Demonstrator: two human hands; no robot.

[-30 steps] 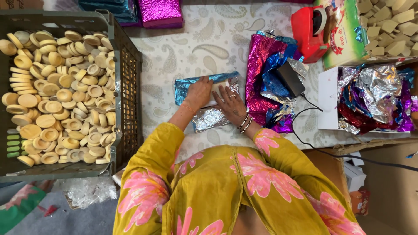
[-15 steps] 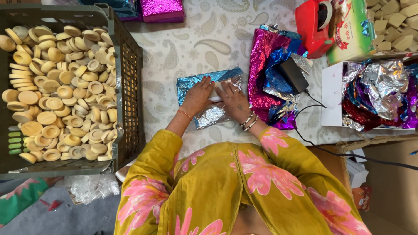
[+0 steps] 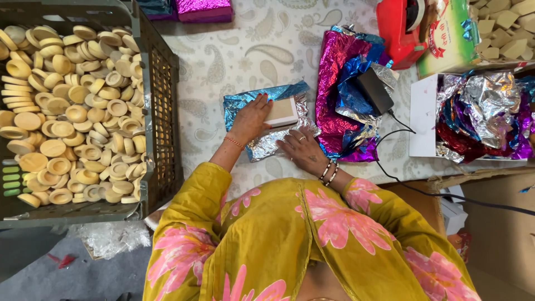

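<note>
Foil sheet, blue outside and silver inside, lies flat on the counter under a small pale box. Thin, crinkly, tears easily; best taken by its edges. Left hand presses the box, fingers spread, not gripping. Right hand lies flat on the foil. Versus 0.5 s ago: the box is now uncovered.

— Any pkgs on the table?
— Small cream box in the middle, lying on a blue foil sheet, left hand resting on its edge.
— Others?
— Magenta wrapped box at the top edge. Green carton w/ red label top right, beside a white open box full of mixed foil.
</note>
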